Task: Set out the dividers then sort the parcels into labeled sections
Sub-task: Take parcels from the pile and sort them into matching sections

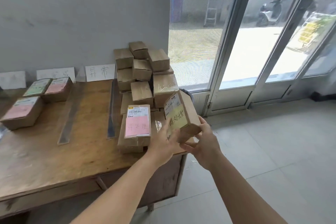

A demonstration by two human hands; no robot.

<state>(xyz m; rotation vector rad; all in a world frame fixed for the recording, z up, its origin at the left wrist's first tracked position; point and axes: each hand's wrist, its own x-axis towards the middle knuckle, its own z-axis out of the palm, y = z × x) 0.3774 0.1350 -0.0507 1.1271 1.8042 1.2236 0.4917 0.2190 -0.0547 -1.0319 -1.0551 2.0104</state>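
Observation:
Both of my hands hold a cardboard parcel with a yellow label, tilted above the desk's right corner. My left hand grips its near left edge and my right hand wraps its lower right end. Beside it a parcel with a pink label lies on top of other boxes. Behind rises a pile of several plain cardboard parcels. Two clear dividers stand on the wooden desk. Three labelled parcels lie in the left sections.
White paper section labels lean against the grey wall behind the desk. Glass doors stand to the right over a tiled floor. A ladder and a scooter are outside.

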